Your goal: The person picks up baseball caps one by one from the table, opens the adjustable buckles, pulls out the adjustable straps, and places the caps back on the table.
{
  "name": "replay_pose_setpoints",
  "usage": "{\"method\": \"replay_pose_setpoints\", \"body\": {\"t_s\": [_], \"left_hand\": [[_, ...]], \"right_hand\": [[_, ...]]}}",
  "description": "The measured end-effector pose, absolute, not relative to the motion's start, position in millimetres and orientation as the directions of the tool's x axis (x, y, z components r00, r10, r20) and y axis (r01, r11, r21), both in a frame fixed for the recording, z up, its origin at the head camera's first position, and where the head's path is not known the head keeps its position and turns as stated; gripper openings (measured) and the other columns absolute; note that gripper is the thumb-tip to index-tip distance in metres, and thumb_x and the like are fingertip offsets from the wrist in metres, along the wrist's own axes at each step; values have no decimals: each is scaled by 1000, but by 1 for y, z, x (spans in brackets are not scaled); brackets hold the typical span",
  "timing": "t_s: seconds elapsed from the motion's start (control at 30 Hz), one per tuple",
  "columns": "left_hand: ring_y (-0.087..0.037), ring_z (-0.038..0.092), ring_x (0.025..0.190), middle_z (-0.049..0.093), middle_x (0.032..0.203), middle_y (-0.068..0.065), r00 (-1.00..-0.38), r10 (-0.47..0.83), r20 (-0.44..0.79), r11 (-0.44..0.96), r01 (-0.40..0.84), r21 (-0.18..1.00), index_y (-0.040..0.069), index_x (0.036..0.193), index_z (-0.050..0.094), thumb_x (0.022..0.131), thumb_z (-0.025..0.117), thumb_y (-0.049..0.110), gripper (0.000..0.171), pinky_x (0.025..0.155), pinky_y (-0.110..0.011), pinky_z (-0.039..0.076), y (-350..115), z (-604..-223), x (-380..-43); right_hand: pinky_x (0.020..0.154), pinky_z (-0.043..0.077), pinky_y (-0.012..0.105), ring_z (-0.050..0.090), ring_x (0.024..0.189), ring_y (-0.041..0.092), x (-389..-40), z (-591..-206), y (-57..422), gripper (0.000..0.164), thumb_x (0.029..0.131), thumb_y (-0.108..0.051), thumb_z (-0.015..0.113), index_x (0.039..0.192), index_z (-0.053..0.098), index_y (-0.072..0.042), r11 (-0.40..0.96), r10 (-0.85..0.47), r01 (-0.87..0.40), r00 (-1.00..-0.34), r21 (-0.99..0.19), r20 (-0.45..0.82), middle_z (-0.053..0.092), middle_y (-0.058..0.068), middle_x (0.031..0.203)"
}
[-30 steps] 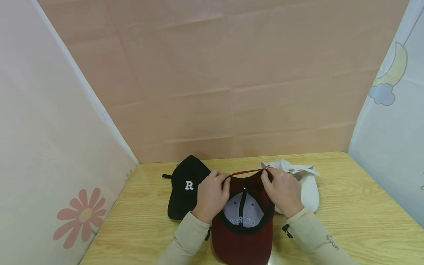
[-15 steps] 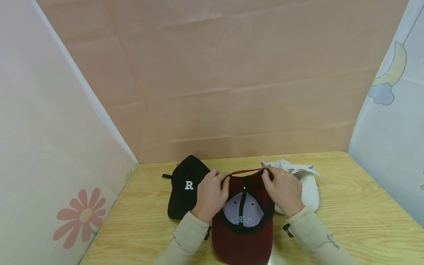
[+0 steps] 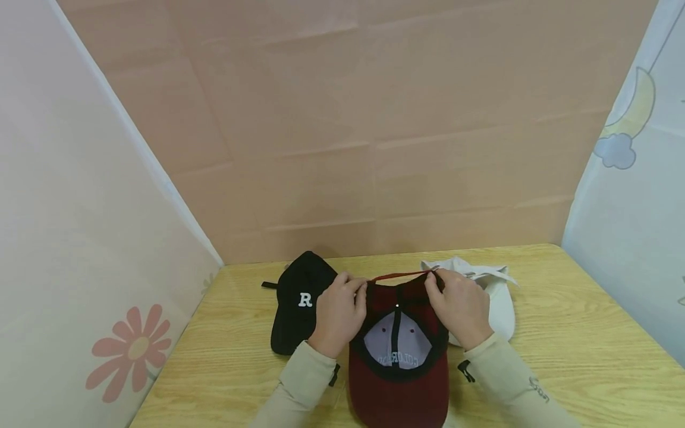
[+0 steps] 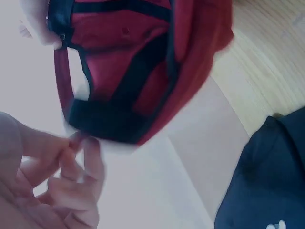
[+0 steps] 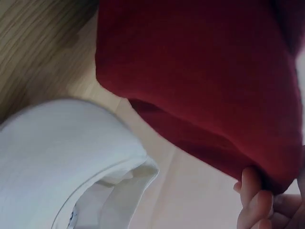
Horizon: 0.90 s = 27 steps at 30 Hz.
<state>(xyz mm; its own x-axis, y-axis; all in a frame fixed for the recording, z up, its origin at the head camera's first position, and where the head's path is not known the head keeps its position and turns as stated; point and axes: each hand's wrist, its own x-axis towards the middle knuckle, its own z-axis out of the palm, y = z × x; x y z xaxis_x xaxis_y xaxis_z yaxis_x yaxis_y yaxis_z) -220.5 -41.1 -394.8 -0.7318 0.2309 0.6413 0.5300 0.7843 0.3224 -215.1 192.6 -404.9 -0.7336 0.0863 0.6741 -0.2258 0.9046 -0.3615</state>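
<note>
Both hands hold a dark red baseball cap (image 3: pixel 398 392) by its back edge, its inside facing me and its brim toward me. My left hand (image 3: pixel 339 312) pinches the left end of the strap (image 3: pixel 396 276), thumb against curled fingers; the left wrist view shows those fingertips (image 4: pixel 90 148) at the cap's dark inner band. My right hand (image 3: pixel 461 306) grips the other end of the back edge, and in the right wrist view its fingers (image 5: pixel 257 200) curl at the red fabric. Between the hands the strap spans the back opening.
On the wooden table (image 3: pixel 214 368), a black cap (image 3: pixel 294 321) with a white R lies behind the left hand. A white cap (image 3: pixel 500 309) lies behind the right hand. A flower-printed sheet (image 3: pixel 107 238) stands at left, and a tan backdrop (image 3: pixel 342 131) rises behind.
The red cap's brim and crown have swung slightly to the right. Both hands keep their hold, with the left shifted a little left.
</note>
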Motion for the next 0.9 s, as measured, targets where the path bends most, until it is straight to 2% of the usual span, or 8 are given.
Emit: {"method": "replay_pose_setpoints", "body": {"t_s": [0.13, 0.27, 0.43, 0.57, 0.73, 0.9], "left_hand": [[-8, 52, 55, 60, 83, -2, -720, 202, 664, 774, 533, 342, 9, 96, 78, 97, 65, 13, 14, 47, -17, 40, -46, -398, -225], [-7, 51, 58, 61, 84, -2, -727, 222, 650, 741, 559, 372, 8, 98, 78, 97, 65, 14, 15, 49, -17, 40, -47, -398, -226], [-13, 61, 71, 66, 96, -2, -760, 296, 579, 726, 573, 381, 12, 106, 77, 96, 68, 24, 18, 58, -21, 48, -41, -400, -224], [-13, 64, 79, 67, 99, 1, -778, 333, 533, 741, 565, 363, 15, 109, 76, 93, 71, 32, 24, 62, -22, 51, -36, -402, -221], [-9, 61, 70, 67, 91, 3, -776, 344, 528, 750, 566, 342, 17, 104, 77, 92, 72, 31, 19, 56, -18, 46, -32, -400, -220], [-3, 52, 59, 67, 84, 5, -767, 334, 548, 746, 571, 344, 17, 95, 77, 92, 72, 23, 9, 50, -15, 38, -31, -398, -220]], "right_hand": [[35, 26, 30, 40, 40, 16, -215, -405, 201, 32, 93, -18, 57, 62, 55, -15, 901, 107, -213, -735, -378, 669, 49, 2, 51], [35, 26, 30, 39, 40, 15, -216, -404, 204, 35, 94, -17, 57, 60, 51, -16, 897, 92, -230, -738, -377, 668, 46, 0, 50], [39, 30, 31, 43, 44, 15, -216, -405, 199, 29, 93, -16, 59, 64, 56, -13, 889, 41, -284, -732, -360, 680, 48, 0, 51], [40, 32, 32, 46, 44, 18, -216, -406, 195, 24, 92, -15, 62, 68, 61, -11, 884, 18, -319, -707, -341, 707, 52, 2, 52], [44, 43, 43, 60, 53, 31, -216, -407, 190, 18, 90, -16, 63, 74, 66, -9, 876, -12, -367, -666, -314, 746, 68, 11, 69], [49, 47, 48, 66, 62, 34, -215, -408, 186, 15, 91, -17, 64, 80, 70, -8, 872, -36, -391, -651, -294, 759, 73, 12, 79]]}}
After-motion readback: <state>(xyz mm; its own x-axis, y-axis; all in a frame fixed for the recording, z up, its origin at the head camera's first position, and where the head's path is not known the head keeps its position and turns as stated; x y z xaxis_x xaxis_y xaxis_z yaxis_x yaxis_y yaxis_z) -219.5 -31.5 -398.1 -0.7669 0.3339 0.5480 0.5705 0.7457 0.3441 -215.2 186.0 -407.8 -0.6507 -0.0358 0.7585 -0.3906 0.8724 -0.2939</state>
